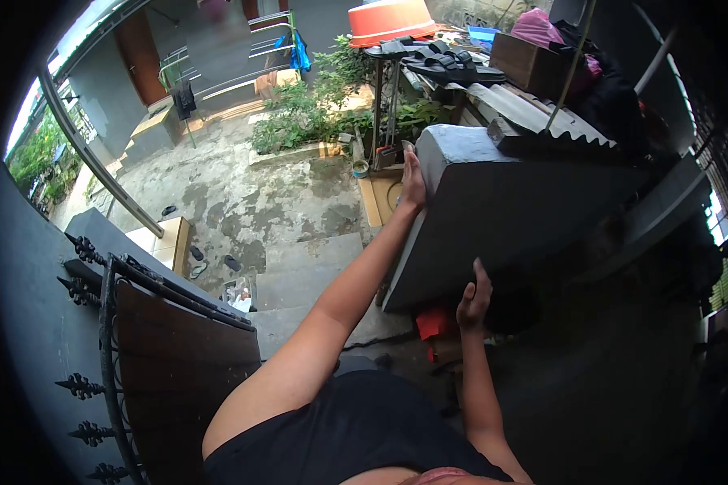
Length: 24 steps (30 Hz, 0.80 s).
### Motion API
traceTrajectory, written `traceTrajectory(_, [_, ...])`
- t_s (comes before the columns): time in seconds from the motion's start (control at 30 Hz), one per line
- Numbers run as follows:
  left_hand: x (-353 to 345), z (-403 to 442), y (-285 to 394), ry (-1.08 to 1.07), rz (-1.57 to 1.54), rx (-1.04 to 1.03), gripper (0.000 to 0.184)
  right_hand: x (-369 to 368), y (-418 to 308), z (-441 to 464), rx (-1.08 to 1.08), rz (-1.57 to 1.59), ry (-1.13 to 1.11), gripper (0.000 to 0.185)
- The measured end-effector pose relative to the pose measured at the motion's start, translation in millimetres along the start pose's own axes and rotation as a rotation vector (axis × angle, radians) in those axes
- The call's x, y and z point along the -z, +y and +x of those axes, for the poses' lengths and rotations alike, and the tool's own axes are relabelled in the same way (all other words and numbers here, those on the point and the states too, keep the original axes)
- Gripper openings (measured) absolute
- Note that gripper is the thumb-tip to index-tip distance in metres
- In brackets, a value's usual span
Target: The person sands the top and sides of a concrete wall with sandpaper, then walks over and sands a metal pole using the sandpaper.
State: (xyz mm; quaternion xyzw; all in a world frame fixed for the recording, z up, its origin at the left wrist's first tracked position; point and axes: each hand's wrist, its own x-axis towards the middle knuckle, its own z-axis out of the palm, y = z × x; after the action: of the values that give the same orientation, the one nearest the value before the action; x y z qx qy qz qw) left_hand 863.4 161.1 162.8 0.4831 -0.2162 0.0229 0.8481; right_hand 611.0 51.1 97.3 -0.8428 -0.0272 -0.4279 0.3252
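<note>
My left hand (412, 179) reaches forward with its fingers stretched out, flat against the end face of a low grey wall (493, 210). The top of that wall is pale and worn near its end. My right hand (475, 301) is raised in front of the wall's shaded side, nearest to it, with fingers apart and nothing seen in them. A red item (433, 323) lies low in the shadow beside my right hand; its kind cannot be made out.
At left stands a metal gate (178, 380) with pointed finials. Concrete steps (303, 271) lead into a yard with loose sandals (197, 253). Beyond the wall are corrugated sheets (534, 109), black sandals (453, 65) and an orange basin (391, 22).
</note>
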Motion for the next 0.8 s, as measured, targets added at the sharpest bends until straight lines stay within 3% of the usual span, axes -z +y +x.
traceTrajectory(0.1, [2.1,5.9,-2.7,-0.03,-0.031,0.014,0.089,33.4,84.8,-234.0,-0.759,-0.109,-0.443,0.04])
traceTrajectory(0.17, [5.4,3.0,1.4,-0.053,-0.028,0.04,0.088,96.4,97.3,-412.6,-1.244,-0.45,-1.039,0.055])
traceTrajectory(0.2, [7.6,0.3,2.8,-0.067,-0.021,0.061,0.087,133.1,98.2,-494.2,-1.302,-0.432,-1.04,0.055])
traceTrajectory(0.27, [8.2,-10.6,33.7,-0.16,0.028,0.256,0.097,197.4,24.4,-604.0,-2.152,-0.181,-0.521,0.044])
traceTrajectory(0.3, [14.2,1.6,27.9,-0.165,0.056,0.259,0.097,234.9,-23.1,-655.8,-2.537,-0.052,-0.161,0.044])
traceTrajectory(0.33, [20.4,13.5,21.3,-0.17,0.085,0.262,0.098,264.3,-29.4,-744.7,-2.521,0.13,0.151,0.04])
traceTrajectory(0.37, [27.0,25.0,13.7,-0.175,0.113,0.265,0.101,278.3,-63.2,-757.3,-2.327,0.579,0.26,0.039])
traceTrajectory(0.4, [31.2,32.1,7.3,-0.121,0.151,0.342,0.1,282.5,-97.1,-738.9,-2.243,0.274,0.146,0.035])
traceTrajectory(0.5, [26.2,5.9,1.9,-0.094,0.201,0.363,0.099,294.9,-149.7,-706.3,-2.262,-0.002,-0.144,0.031])
traceTrajectory(0.63, [12.1,-14.0,11.8,-0.067,0.258,0.337,0.097,288.1,-162.5,-675.5,-2.314,0.133,-0.013,0.034])
traceTrajectory(0.73, [3.8,-18.6,22.2,-0.046,0.267,0.319,0.096,282.0,-149.5,-651.4,-2.284,0.137,-0.146,0.037])
traceTrajectory(0.8, [-2.1,-20.4,25.1,-0.038,0.285,0.305,0.095,286.1,-124.5,-629.9,-2.138,0.076,-0.374,0.033])
